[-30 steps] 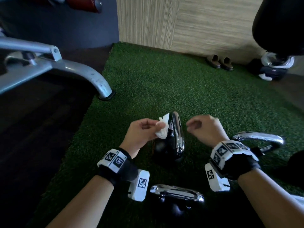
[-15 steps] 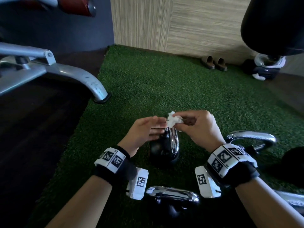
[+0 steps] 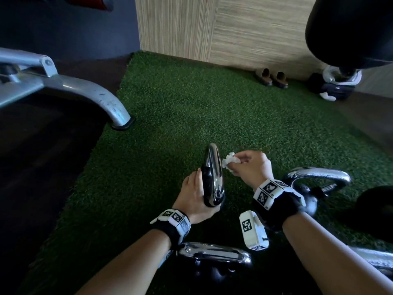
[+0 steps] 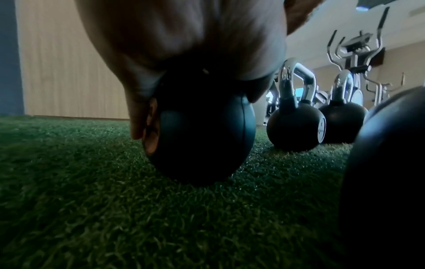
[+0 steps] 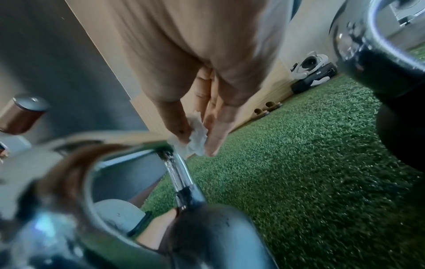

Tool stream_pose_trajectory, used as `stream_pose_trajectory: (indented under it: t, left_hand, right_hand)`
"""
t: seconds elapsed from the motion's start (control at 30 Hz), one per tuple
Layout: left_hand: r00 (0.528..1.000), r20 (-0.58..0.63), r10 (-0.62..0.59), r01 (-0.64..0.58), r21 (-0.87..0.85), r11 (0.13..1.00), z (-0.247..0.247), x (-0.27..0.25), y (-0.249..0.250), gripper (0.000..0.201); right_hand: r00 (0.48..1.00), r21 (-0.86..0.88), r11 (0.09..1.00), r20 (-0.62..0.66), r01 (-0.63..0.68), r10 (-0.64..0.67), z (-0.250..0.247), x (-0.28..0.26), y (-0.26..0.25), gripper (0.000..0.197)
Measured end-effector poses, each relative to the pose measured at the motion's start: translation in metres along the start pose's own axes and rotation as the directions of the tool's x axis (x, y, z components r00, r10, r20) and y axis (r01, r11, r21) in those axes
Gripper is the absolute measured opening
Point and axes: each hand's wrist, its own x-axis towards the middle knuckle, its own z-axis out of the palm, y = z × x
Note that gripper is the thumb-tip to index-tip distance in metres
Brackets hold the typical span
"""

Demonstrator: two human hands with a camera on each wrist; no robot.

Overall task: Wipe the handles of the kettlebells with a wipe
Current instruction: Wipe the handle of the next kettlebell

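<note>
A black kettlebell with a chrome handle (image 3: 213,167) stands on the green turf (image 3: 191,107) in the head view. My left hand (image 3: 197,194) grips it low on its left side; in the left wrist view the palm covers the top of the black ball (image 4: 200,138). My right hand (image 3: 244,165) pinches a crumpled white wipe (image 3: 230,162) just right of the handle's top. In the right wrist view the wipe (image 5: 196,138) touches the upper part of the chrome handle (image 5: 179,174).
Three more kettlebells stand close by: one at right (image 3: 316,177), one near me (image 3: 212,254), one at the bottom right edge (image 3: 378,260). A grey machine leg (image 3: 102,101) reaches the turf's left edge. Slippers (image 3: 272,77) and a black hanging bag (image 3: 348,28) lie farther back.
The wipe passed from my left hand to my right. My left hand then dropped and took hold of the kettlebell, while my right brought the wipe to the handle's right side.
</note>
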Motion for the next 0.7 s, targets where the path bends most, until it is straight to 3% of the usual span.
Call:
stream_pose_trajectory:
  t: [0.2,0.33,0.53,0.7]
  left_hand:
    - [0.983,-0.009,0.186,-0.183,-0.219,0.958,-0.012,0.006,-0.024,0.105]
    - [0.97,-0.013,0.243,-0.239,-0.244,0.94,-0.007,0.013,-0.036,0.104]
    - [0.972,0.024,0.233,-0.221,-0.231,0.947,-0.008,0.015,-0.035,0.109]
    - [0.976,0.05,0.21,-0.19,-0.261,0.947,-0.011,0.016,-0.035,0.113]
  right_hand:
    - [0.999,-0.014,0.999,0.026,-0.042,0.042,0.034,0.021,0.016,0.024]
    - [0.999,0.002,1.0,0.048,-0.022,0.022,0.046,0.024,0.025,0.026]
    - [0.998,-0.023,0.999,0.044,-0.038,0.039,0.05,0.032,0.018,0.017]
    - [0.995,-0.011,0.996,-0.049,0.091,-0.091,0.046,0.033,0.015,0.03]
